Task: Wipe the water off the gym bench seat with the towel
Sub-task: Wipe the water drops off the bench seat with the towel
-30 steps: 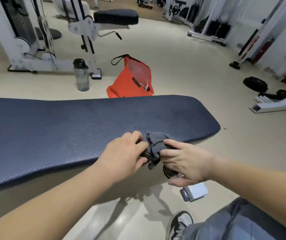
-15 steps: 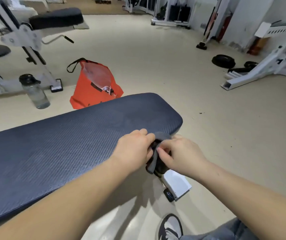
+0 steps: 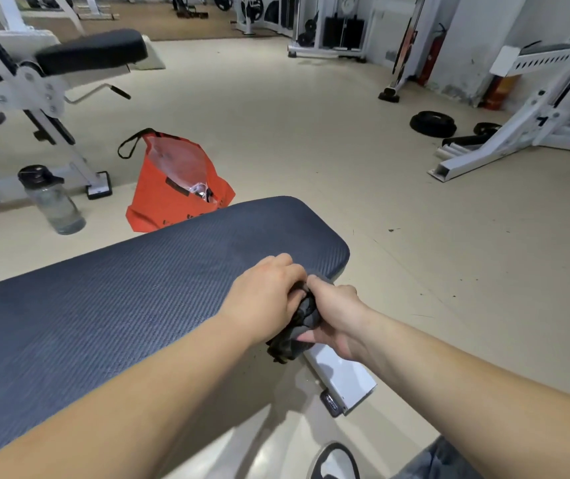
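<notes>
The dark blue ribbed gym bench seat (image 3: 110, 305) runs from the lower left to a rounded end at centre. A small dark grey towel (image 3: 302, 326) is bunched up just off the seat's near right edge, hanging over the bench's white frame foot (image 3: 342, 378). My left hand (image 3: 266, 299) grips the towel from the left, resting on the seat edge. My right hand (image 3: 337, 312) grips it from the right, thumb under the cloth. Most of the towel is hidden between the two hands. I cannot make out water on the seat.
An orange bag (image 3: 173, 188) and a water bottle (image 3: 52, 202) stand on the floor beyond the bench. A white machine with a black pad (image 3: 90, 53) is at back left. Weight plates (image 3: 432, 122) and a white rack (image 3: 518, 133) lie at right. My shoe (image 3: 335, 461) is below.
The view has swung right, so the bench end now sits nearer centre. Both hands have squeezed the towel tighter together and it hangs lower off the seat edge.
</notes>
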Available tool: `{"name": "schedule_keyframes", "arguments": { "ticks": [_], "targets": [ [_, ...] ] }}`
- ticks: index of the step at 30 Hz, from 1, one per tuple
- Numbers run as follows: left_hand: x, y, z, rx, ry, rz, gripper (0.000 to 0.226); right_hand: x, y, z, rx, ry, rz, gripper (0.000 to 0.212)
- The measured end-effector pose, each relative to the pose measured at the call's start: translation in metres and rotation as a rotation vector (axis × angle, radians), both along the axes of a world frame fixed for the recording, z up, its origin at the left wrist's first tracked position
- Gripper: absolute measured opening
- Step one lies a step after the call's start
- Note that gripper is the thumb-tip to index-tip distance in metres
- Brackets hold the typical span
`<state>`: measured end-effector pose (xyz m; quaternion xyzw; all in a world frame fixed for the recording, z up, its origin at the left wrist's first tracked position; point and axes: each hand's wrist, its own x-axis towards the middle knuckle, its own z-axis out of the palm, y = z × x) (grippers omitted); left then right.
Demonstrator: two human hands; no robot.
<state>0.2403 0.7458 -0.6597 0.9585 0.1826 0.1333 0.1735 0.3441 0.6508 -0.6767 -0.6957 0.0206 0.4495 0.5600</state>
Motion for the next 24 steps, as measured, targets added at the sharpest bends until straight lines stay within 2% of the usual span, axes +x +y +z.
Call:
{"name": "schedule_keyframes", "arguments": {
  "ticks": [3,5,8,11,13,16,21,24],
  "targets": [
    [0.002,0.005,0.006,-0.095,-0.041,0.018,0.034,0.009,0.003,-0.003,-0.105,-0.117,-0.073,0.039],
    [0.004,0.015,0.008,-0.087,-0.035,0.091,0.04,0.029,0.005,-0.003,-0.158,-0.227,-0.178,0.04],
    [0.002,0.033,0.011,-0.038,0.103,0.179,0.034,0.06,0.011,0.003,-0.165,-0.434,-0.243,0.046],
    [-0.001,0.051,0.016,0.067,0.279,0.248,0.031,0.074,0.023,-0.002,-0.167,-0.548,-0.133,0.053],
    [-0.004,0.065,0.022,0.111,0.353,0.298,0.032,0.082,0.034,-0.008,-0.169,-0.619,-0.057,0.047],
    [-0.009,0.084,0.03,0.035,0.436,0.342,0.036,0.099,0.055,-0.009,-0.263,-0.735,0.081,0.038],
    [-0.011,0.101,0.026,-0.126,0.413,0.35,0.042,0.132,0.106,0.001,-0.413,-0.9,0.397,0.044],
    [-0.015,0.106,0.021,-0.16,0.343,0.344,0.046,0.143,0.148,0.008,-0.434,-0.903,0.504,0.044]
  ]
}}
